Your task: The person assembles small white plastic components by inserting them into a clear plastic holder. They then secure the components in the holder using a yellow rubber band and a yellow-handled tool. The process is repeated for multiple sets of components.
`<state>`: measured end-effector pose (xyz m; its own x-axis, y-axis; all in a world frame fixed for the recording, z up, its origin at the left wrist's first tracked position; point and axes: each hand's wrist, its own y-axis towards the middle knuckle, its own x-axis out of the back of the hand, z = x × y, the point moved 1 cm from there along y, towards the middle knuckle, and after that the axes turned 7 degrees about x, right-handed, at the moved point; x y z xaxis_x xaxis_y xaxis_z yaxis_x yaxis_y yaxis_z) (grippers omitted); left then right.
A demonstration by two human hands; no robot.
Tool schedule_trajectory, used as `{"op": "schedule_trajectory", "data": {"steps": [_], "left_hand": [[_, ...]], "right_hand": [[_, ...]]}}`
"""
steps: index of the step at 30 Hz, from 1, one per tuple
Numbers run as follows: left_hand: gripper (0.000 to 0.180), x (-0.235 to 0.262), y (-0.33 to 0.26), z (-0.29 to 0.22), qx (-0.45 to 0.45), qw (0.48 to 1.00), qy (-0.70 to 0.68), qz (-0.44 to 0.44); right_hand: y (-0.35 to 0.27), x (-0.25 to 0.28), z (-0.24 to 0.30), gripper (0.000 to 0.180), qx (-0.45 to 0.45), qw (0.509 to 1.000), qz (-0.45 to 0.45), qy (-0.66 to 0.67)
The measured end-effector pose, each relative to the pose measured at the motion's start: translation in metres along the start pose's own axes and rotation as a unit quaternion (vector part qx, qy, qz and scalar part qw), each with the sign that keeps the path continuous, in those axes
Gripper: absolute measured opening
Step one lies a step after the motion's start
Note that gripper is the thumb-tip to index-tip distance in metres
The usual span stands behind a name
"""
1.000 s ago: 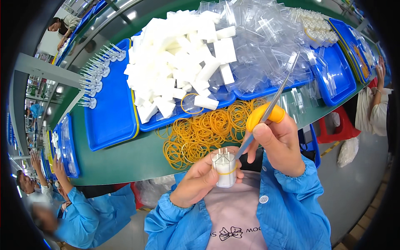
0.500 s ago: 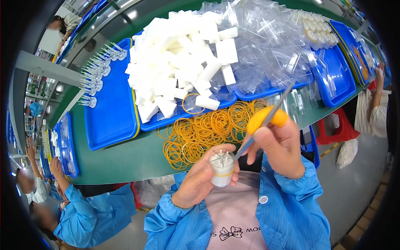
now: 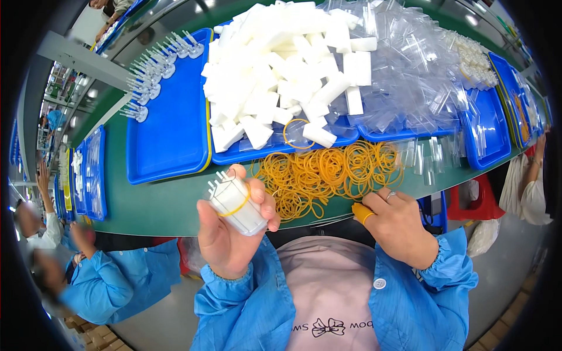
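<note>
Banded bundle (image 3: 237,202) sits gripped in left hand (image 3: 225,234).

A long green worktop (image 3: 170,205) runs across the view, its near edge just ahead of the person. Along its far side blue trays (image 3: 170,128) lie side by side, the leftmost bearing small white pronged pieces (image 3: 153,70) at its far end, the next white foam blocks (image 3: 287,70), the ones toward the right end clear plastic bags (image 3: 410,70). A heap of yellow rubber bands (image 3: 328,172) lies straight on the green surface between the trays and the near edge, with a few clear bags (image 3: 430,157) beside it.
</note>
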<state>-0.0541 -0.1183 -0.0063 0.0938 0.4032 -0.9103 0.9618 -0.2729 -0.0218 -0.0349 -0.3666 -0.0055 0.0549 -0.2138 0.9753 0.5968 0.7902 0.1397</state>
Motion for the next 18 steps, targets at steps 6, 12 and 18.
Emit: {"op": "schedule_trajectory", "data": {"steps": [6,12,18], "left_hand": [[0.062,0.001,0.001,0.0,-0.005,1.0,0.001,0.0],[0.065,0.005,0.004,0.001,0.011,0.999,0.03,-0.019],[0.065,0.004,0.006,0.004,0.019,0.997,0.062,-0.044]], "right_hand": [[0.006,-0.004,-0.001,0.01,-0.028,0.998,-0.016,0.046],[0.01,-0.001,-0.001,0.01,-0.051,0.996,-0.009,0.067],[0.012,0.001,-0.002,0.011,-0.054,0.997,-0.011,0.059]]}}
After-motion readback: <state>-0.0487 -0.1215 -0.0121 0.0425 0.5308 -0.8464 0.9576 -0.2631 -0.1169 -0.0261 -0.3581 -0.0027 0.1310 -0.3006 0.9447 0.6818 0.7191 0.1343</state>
